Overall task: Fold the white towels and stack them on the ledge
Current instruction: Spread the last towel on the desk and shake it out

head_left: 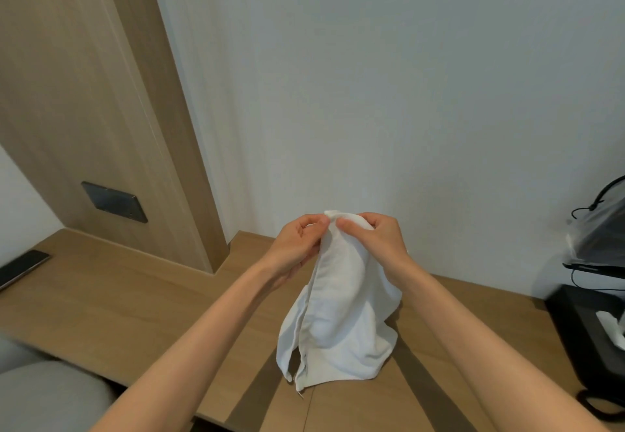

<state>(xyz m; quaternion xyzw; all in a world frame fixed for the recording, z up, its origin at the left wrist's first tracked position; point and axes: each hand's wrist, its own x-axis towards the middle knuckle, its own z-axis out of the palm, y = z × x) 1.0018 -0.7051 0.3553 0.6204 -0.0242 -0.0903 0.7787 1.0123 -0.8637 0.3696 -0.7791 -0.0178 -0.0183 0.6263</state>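
Both hands, left hand and right hand, pinch the top edge of a white towel with curled fingers, hanging it over the wooden surface.

A plain pale wall forms the rear; a vertical wood panel at left carries a dark metal plate. A wood ledge runs along the base of both. A phone lies at its left end, a black box stands at right, and a grey seat sits below left.
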